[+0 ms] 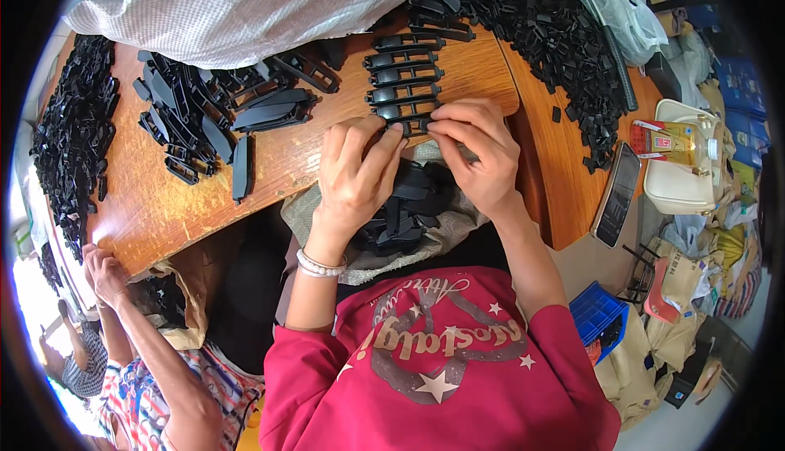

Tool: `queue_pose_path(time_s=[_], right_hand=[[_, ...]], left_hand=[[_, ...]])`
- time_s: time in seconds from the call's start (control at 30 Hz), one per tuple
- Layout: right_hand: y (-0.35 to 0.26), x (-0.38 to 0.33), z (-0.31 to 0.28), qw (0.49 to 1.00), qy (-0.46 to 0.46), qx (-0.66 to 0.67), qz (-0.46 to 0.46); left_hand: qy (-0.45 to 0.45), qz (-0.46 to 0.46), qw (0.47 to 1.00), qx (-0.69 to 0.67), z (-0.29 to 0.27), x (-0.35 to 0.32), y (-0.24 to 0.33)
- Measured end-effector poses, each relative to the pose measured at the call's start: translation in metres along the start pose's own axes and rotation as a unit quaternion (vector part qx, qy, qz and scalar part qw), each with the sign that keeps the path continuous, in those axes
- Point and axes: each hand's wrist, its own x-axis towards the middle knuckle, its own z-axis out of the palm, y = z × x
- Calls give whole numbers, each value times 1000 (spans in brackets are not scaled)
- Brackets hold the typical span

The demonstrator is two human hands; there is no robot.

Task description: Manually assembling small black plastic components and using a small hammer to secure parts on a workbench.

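Several long black plastic frame pieces (403, 76) lie side by side in a column on the wooden table (327, 128). The nearest black plastic frame piece (416, 126) is at the table's front edge, between my hands. My left hand (350, 175) is closed at its left end, the fingertips covering that end. At the other end, my right hand (484, 155) pinches with thumb and forefinger. Whether a smaller part is in that pinch is hidden. Below my hands, a woven sack (307, 214) on my lap holds black plastic parts (409, 206).
A white woven sack (237, 9) bulges over the table's back. Heaps of black parts lie left (74, 124), mid-left (184, 112) and right (564, 38). A phone (617, 193), yellow bottle (675, 142) and white bag (683, 181) sit right. Another person's hands (105, 275) touch the left edge.
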Motion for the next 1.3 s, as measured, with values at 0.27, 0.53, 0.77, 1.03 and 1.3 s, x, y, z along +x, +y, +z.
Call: queue_pose_path(time_s=[0.27,0.53,0.77,1.03,1.3], right_hand=[[6,1,-7,999,-38,2,-16],[2,6,-19,993,-91,-71,-35],[64,21,-70,941,90,-287,158],[82,46,-75,936,11,-347,64],[97,61,-90,933,-85,-348,-36]], left_hand=[[2,4,1000,-2,1,-1,-1],[2,0,1000,-1,0,-1,-1],[13,7,1000,0,0,3,1],[13,2,1000,-5,1,2,2],[5,-6,1000,0,0,2,2]])
